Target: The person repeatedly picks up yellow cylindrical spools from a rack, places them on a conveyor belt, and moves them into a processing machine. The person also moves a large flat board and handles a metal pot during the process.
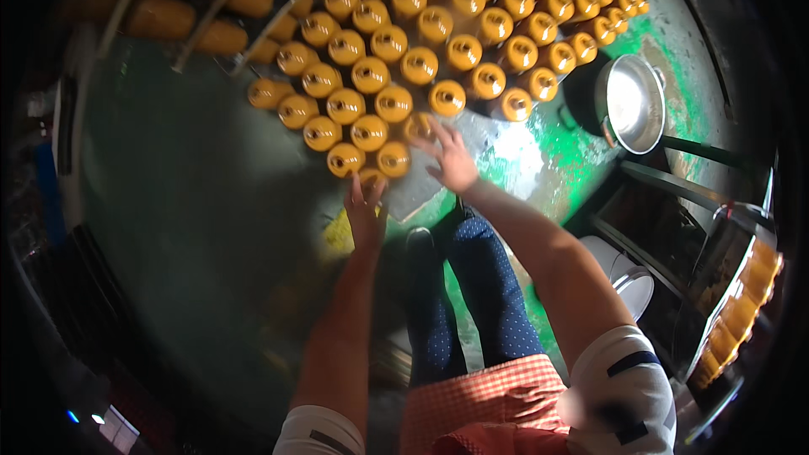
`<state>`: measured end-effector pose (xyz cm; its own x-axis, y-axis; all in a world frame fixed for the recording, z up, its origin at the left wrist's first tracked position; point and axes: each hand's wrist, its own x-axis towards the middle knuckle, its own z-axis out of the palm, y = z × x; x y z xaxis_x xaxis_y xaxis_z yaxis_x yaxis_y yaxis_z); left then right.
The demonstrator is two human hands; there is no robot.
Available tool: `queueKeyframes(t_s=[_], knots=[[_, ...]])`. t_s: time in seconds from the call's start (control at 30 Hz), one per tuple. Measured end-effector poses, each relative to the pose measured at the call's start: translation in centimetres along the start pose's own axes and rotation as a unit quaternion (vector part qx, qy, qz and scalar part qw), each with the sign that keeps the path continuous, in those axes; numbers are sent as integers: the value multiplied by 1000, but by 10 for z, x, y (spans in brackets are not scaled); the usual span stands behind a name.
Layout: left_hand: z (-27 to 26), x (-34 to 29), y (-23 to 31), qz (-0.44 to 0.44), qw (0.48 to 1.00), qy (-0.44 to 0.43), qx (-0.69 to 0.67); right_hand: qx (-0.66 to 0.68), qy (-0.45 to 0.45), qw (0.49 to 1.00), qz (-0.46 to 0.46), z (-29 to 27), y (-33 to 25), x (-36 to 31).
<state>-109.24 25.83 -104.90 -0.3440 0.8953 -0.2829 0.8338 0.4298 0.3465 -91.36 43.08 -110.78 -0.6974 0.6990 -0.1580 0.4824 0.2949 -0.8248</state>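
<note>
A big cluster of yellow bottles (421, 42) stands upright on the green floor (194, 202); right of the cluster sits a metal bowl (630, 103); at its near edge the right hand (451, 160) spreads wide beside one bottle; the left hand (365, 212), fingers open, touches the nearest bottle (371, 177).

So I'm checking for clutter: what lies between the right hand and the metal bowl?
Head view: only bare green-and-grey floor lies between the right hand and the metal bowl. The yellow bottles stand farther up.

Worn green-painted floor (211, 202), shiny metal bowl (630, 103) at right, dim surroundings
</note>
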Motion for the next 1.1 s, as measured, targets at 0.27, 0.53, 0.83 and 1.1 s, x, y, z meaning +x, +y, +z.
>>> queueKeyframes(t_s=[0.27,0.53,0.83,1.1], knots=[[74,16,-68,-4,999,38,-18,-79,38,993,-75,89,62,53],[90,28,-72,-29,994,83,-63,-47,67,992,-98,96,72,56],[12,-23,20,-49,995,-16,-88,16,121,990,-76,-7,67,-50],[-175,-75,230,75,934,-213,-276,131,211,947,205,-242,-51,-310]])
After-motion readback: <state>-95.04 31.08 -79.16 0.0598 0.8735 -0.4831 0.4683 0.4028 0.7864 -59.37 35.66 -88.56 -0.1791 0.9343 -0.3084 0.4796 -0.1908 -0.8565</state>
